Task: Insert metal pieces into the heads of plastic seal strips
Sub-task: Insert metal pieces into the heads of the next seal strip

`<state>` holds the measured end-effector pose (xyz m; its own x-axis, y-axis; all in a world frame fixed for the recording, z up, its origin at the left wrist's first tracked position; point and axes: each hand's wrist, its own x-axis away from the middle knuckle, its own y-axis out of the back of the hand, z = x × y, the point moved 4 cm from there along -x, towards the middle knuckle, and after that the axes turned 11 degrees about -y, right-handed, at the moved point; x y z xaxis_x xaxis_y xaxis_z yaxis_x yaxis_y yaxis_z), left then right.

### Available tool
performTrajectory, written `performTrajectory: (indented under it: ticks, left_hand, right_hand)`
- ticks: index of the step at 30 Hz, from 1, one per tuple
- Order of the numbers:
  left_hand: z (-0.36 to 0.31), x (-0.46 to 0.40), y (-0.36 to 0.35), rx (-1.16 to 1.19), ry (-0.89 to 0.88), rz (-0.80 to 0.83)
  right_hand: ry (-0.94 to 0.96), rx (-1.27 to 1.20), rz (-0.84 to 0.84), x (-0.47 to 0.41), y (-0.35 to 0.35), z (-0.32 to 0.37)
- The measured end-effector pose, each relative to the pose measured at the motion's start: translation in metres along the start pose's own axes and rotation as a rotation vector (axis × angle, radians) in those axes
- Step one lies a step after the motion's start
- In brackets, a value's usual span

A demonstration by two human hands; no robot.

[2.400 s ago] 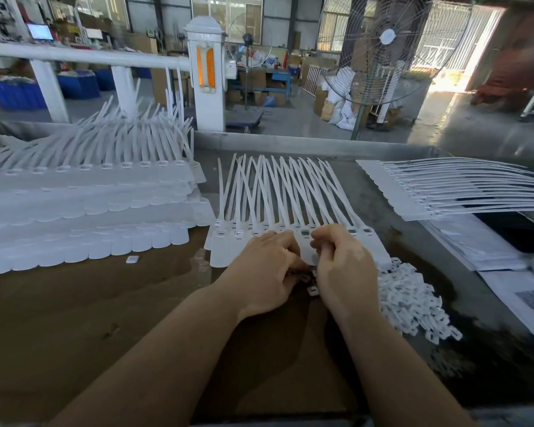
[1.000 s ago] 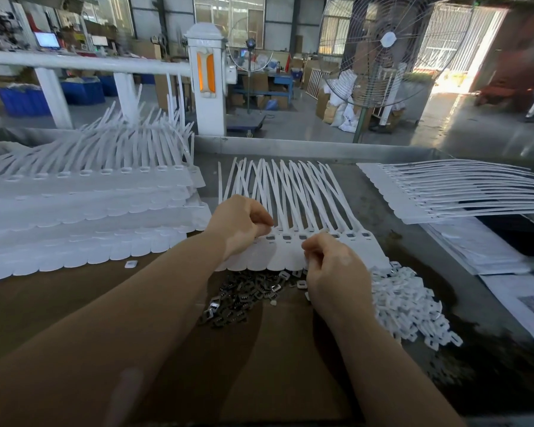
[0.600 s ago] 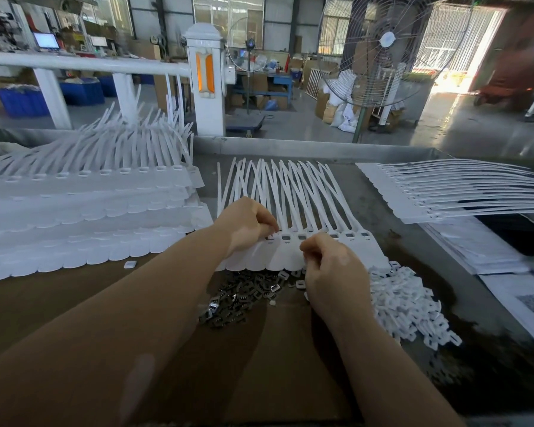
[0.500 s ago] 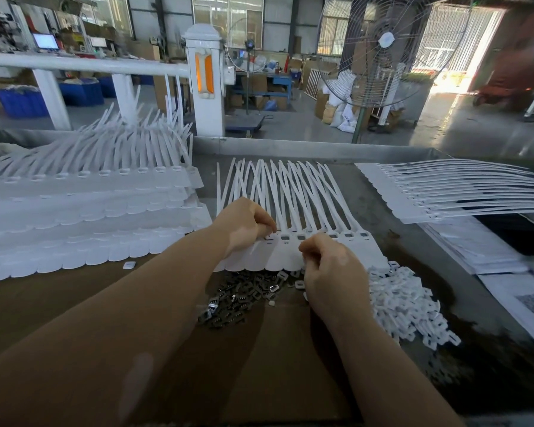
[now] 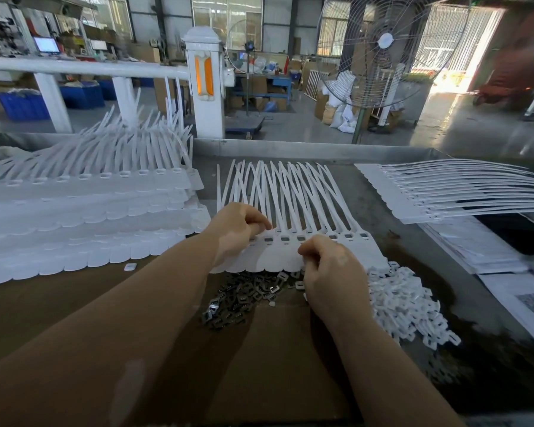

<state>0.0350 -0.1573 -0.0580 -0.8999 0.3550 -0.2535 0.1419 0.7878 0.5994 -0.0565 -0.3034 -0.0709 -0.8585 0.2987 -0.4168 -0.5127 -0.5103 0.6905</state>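
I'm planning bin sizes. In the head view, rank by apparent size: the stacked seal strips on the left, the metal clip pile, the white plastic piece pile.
1. Stacked seal strips, clearly largest.
2. White plastic piece pile.
3. Metal clip pile, smallest, though the right hand may hide some.

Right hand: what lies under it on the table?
Under the right hand show the tag ends of the seal strip row, with dark metal pieces left and white plastic pieces right. Anything pinched in its fingers is hidden.
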Motion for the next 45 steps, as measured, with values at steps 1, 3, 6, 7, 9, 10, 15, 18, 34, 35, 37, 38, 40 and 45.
performTrajectory:
  ticks: [1,3,6,7,9,10,15,18,34,35,37,38,40,45]
  left_hand:
    - [0.0007,-0.0002,0.0000,-0.002,-0.004,-0.003]
    - [0.0019,-0.0005,0.0002,-0.003,-0.004,-0.012]
    - [0.0025,-0.0010,0.0001,0.002,0.001,-0.020]
    - [0.0026,-0.0009,0.0000,0.006,0.002,-0.021]
    - [0.0028,-0.0002,-0.0008,0.015,0.001,-0.016]
    - [0.0030,0.0003,-0.0013,0.018,0.000,-0.012]
    - [0.0047,0.0006,-0.0029,0.032,0.005,-0.016]
    - [0.0058,0.0009,-0.0024,0.060,0.006,-0.030]
    - [0.0068,0.0006,-0.0057,-0.046,0.027,-0.008]
    - [0.0065,0.0000,-0.0052,-0.044,0.038,-0.005]
    - [0.0055,-0.0016,-0.0046,-0.041,0.058,0.003]
    - [0.0052,-0.0023,-0.0045,-0.039,0.067,0.007]
    - [0.0052,-0.0034,-0.0048,-0.022,0.092,0.006]
    - [0.0050,-0.0032,-0.0049,0.031,0.140,0.008]
  right_hand:
    - [0.001,0.001,0.000,0.0000,0.0000,0.0000]
    - [0.001,-0.001,0.000,0.0000,0.0001,0.0000]
    - [-0.004,-0.003,-0.004,-0.0004,-0.0003,-0.0007]
    - [-0.004,-0.002,-0.005,-0.0004,-0.0006,-0.0009]
    - [-0.001,-0.001,-0.008,-0.0003,-0.0008,-0.0007]
    - [0.000,-0.001,-0.008,-0.0002,-0.0008,-0.0006]
    - [-0.002,-0.004,0.000,-0.0002,-0.0003,-0.0015]
    - [-0.001,-0.004,0.001,-0.0003,-0.0002,-0.0011]
    - [0.001,0.012,0.013,-0.0001,0.0006,-0.0011]
    - [-0.002,0.011,0.014,0.0001,0.0006,-0.0014]
    - [-0.009,0.004,0.014,0.0000,0.0003,-0.0016]
    - [-0.009,0.002,0.011,-0.0001,0.0002,-0.0013]
    - [-0.007,0.003,0.007,-0.0002,0.0002,-0.0008]
    - [-0.011,0.006,0.009,-0.0004,0.0009,-0.0018]
